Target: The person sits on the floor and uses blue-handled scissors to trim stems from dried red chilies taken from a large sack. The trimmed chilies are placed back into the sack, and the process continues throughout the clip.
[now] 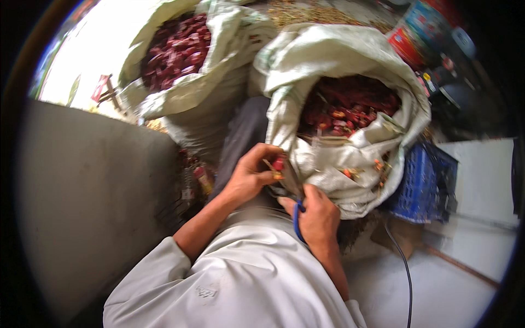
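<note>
Between the thumb and fingers of my left hand (254, 169) is a dried red chili pepper (278, 163) with a pale stem. My right hand (319, 213) grips scissors (298, 217) with blue handles, their blades pointing up beside the pepper. Motion blur hides whether the blades touch it. Just beyond my hands stands a white woven sack (328, 45), its mouth rolled wide, with dark red dried chilies (340, 115) inside. Several orange-red bits and stems (348, 173) lie on the sack's near fold.
A second woven sack (197, 98) holding dried red pieces (180, 49) stands at the upper left. A grey wall (94, 184) bounds the left side. On the right are a blue plastic crate (422, 184), a black cable (404, 262) and a colourful printed container (422, 33).
</note>
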A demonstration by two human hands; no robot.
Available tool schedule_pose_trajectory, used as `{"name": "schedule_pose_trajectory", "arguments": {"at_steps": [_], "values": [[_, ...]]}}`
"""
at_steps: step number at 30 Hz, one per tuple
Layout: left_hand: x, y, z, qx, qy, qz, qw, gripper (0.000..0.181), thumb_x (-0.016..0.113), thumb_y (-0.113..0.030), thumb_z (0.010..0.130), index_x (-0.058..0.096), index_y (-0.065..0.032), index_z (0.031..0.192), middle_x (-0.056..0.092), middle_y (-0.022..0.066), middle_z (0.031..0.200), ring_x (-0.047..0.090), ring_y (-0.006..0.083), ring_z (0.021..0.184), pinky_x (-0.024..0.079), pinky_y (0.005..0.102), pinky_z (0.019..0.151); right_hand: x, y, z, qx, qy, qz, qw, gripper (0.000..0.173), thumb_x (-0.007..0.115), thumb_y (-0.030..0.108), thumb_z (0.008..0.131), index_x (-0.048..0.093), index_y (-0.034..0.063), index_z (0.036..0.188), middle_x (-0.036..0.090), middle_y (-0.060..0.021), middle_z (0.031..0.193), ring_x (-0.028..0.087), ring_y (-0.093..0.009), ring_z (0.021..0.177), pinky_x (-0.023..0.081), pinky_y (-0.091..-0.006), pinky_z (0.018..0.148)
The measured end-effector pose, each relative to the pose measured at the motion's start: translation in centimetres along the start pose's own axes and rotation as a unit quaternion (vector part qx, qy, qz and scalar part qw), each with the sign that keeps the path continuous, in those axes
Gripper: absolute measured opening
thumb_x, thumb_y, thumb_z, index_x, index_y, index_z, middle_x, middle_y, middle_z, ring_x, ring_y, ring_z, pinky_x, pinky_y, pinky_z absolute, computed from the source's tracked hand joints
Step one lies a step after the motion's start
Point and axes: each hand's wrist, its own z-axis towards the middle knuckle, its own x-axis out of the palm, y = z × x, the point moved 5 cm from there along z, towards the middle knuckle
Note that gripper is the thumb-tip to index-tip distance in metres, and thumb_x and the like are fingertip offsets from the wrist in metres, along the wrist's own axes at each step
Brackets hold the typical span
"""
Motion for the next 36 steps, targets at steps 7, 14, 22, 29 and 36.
{"name": "schedule_pose_trajectory", "arguments": {"at_steps": [7,14,22,29,36], "values": [[1.3,-1.7,-0.4,-0.044,0.083,0.018,0.995,0.047,0.070,-0.017,0.086,0.054,-0.0005,0.127,0.058,0.0034,0.108,0.053,0.0114,0.099,0.045,0.0271,0.085,0.5,-0.5,-1.2,-0.010,-0.024,-0.015,1.000,0.039,0.081,0.030,0.076,0.054,0.0036,0.088,0.052,-0.0109,0.065,0.055,-0.034,0.058,0.043,-0.0448,0.053],[2.2,-1.7,0.4,0.101,0.078,0.260,0.957,0.040,0.074,-0.019,0.087,0.058,0.0013,0.118,0.061,0.0050,0.086,0.054,0.0104,0.081,0.047,0.0281,0.073,0.5,-1.1,-1.3,0.010,-0.017,-0.001,1.000,0.040,0.080,0.033,0.077,0.053,0.0038,0.084,0.053,-0.0126,0.063,0.056,-0.035,0.058,0.042,-0.0456,0.053],[3.4,-0.9,0.4,0.027,0.102,0.144,0.984,0.025,0.070,-0.021,0.091,0.064,0.0014,0.100,0.063,0.0006,0.080,0.054,0.0058,0.070,0.044,0.0227,0.061,0.9,-2.3,-2.8,0.101,0.069,0.387,0.914,0.039,0.080,0.032,0.083,0.059,-0.0004,0.091,0.052,-0.0008,0.061,0.045,-0.008,0.058,0.042,-0.0262,0.056],[4.8,-0.3,-0.3,0.021,0.173,-0.058,0.983,0.021,0.069,-0.018,0.092,0.062,0.0008,0.099,0.058,0.0014,0.075,0.046,0.0060,0.061,0.036,0.0224,0.052,0.7,-2.1,-4.2,0.078,0.117,0.558,0.818,0.043,0.079,0.041,0.082,0.057,0.0043,0.091,0.044,0.0063,0.070,0.037,-0.003,0.064,0.030,-0.0204,0.056],[5.5,0.7,-0.8,-0.012,0.206,-0.189,0.960,0.016,0.068,-0.011,0.091,0.063,-0.0007,0.101,0.059,0.0053,0.081,0.043,0.0090,0.060,0.030,0.0248,0.050,1.6,-2.3,-4.7,0.081,0.145,0.634,0.756,0.049,0.078,0.048,0.080,0.057,0.0051,0.091,0.043,0.0056,0.069,0.037,-0.003,0.064,0.029,-0.0208,0.056]]}}
